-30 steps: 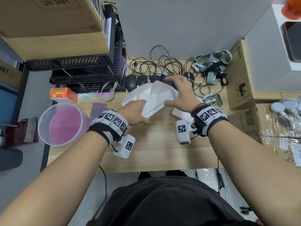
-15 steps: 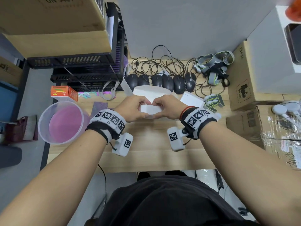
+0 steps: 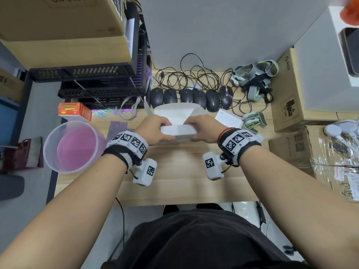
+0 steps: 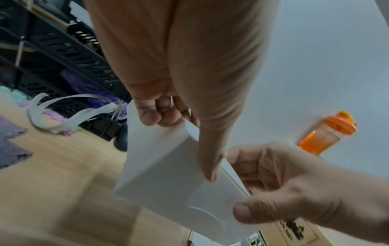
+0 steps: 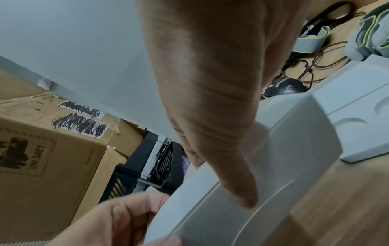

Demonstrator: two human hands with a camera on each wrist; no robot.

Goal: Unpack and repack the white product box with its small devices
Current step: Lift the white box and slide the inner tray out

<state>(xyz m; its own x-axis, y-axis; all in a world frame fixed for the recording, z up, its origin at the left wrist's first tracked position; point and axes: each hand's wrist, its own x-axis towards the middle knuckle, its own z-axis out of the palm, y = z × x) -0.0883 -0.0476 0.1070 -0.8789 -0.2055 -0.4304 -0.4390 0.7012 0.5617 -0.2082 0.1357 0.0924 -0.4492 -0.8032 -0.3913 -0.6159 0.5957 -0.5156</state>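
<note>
The white product box [image 3: 179, 131] is held just above the wooden desk [image 3: 174, 183] between both hands. A white flap or lid part [image 3: 174, 111] rises behind it. My left hand [image 3: 165, 131] grips the box's left end, its thumb on the near face [image 4: 210, 166] and its fingers curled over the far edge. At the other end my right hand [image 3: 194, 131] grips the box, thumb pressed on the near face [image 5: 242, 191]. A white insert tray [image 3: 229, 118] with round recesses [image 5: 357, 116] lies on the desk to the right. No small device shows.
Several black mice [image 3: 192, 97] with tangled cables line the desk's back. A clear bucket [image 3: 71, 146] and an orange carton [image 3: 74, 111] sit on the left, in front of black crates [image 3: 93, 74]. Cardboard boxes [image 3: 291, 98] and grey-green straps [image 3: 254, 74] crowd the right.
The box was tilted with my right hand reaching over its far side. Both hands have drawn it closer and now hold it level, one at each end.
</note>
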